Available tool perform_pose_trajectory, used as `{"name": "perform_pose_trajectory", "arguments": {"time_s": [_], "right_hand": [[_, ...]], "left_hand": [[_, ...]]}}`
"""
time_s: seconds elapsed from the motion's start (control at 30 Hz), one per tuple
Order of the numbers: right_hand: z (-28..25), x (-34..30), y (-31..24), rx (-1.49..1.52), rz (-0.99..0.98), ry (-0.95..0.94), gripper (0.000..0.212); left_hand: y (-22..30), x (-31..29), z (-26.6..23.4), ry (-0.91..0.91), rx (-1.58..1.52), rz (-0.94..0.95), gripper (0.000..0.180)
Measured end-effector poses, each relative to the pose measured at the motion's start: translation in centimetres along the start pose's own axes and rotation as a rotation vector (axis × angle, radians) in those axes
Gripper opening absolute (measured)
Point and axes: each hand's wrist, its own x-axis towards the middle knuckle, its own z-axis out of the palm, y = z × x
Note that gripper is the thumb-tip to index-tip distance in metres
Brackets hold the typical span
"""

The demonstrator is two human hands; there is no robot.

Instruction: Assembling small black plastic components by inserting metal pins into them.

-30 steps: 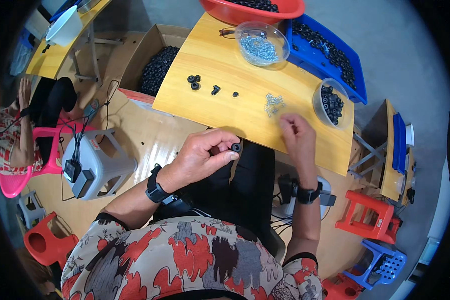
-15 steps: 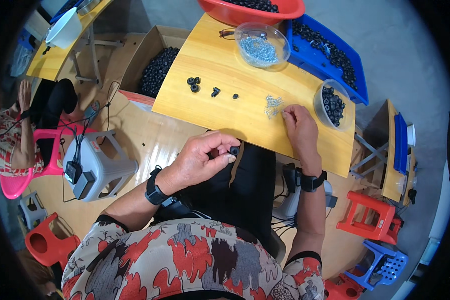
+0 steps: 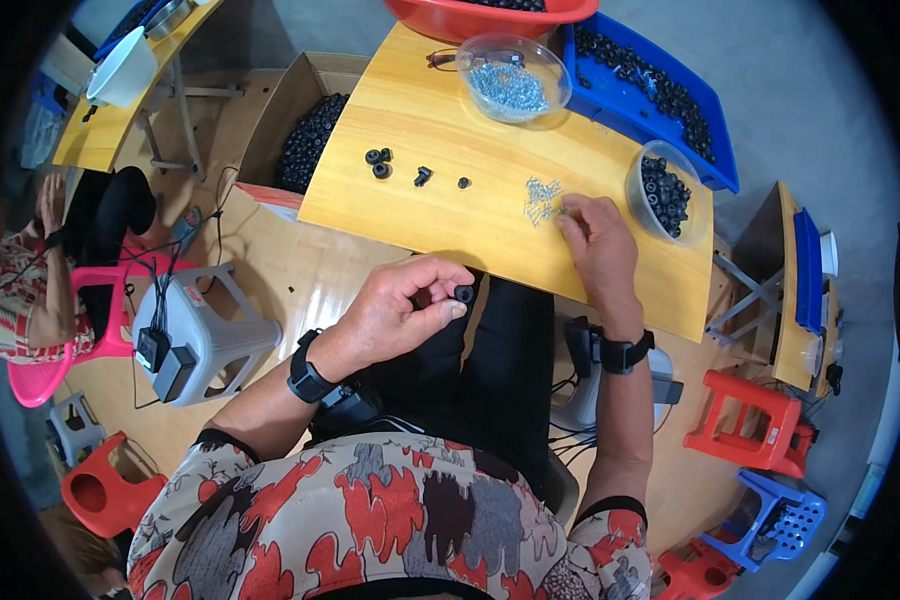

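Observation:
My left hand [image 3: 390,312] pinches a small black round part with a hole [image 3: 463,294] between thumb and fingertips, just off the table's near edge. At the right edge of a loose pile of small silvery screws [image 3: 541,200], my right hand [image 3: 604,252] has thumb and fingers pressed together. Whatever they may hold is too small to make out. Several black parts [image 3: 380,171] lie on the left of the tabletop, along with a small black piece [image 3: 423,177] and another little round one [image 3: 464,183].
On the yellow table [image 3: 400,110] stand a clear tub of screws [image 3: 510,92], a clear tub of black parts [image 3: 664,195], a blue tray [image 3: 715,165] and a red basin [image 3: 490,22]. A carton [image 3: 270,125] of black parts is left of it. Another person [image 3: 40,290] sits far left.
My right hand has moved slightly up and left to the screw pile's edge, its fingers drawing together. My left hand keeps its hold on the black part. The whole view has shifted slightly.

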Motion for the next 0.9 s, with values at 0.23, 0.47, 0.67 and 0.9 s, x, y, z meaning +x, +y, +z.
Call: {"name": "perform_pose_trajectory", "arguments": {"time_s": [0.23,0.47,0.67,0.9], "right_hand": [[0.6,0.3,-0.3,-0.065,0.011,0.149,0.015],[2.2,-1.2,-2.4,-0.086,-0.068,0.066,0.014],[2.6,-1.3,-2.6,-0.096,-0.102,0.092,0.011],[2.2,-1.3,-2.3,-0.155,-0.122,0.150,0.007]], "left_hand": [[0.1,0.0,0.0,-0.018,-0.026,-0.002,0.023],[0.3,0.0,-0.2,-0.023,-0.039,-0.008,0.023],[0.5,0.0,-0.4,-0.009,-0.042,-0.019,0.024],[0.5,0.2,-0.4,-0.005,-0.058,-0.020,0.024]]}}
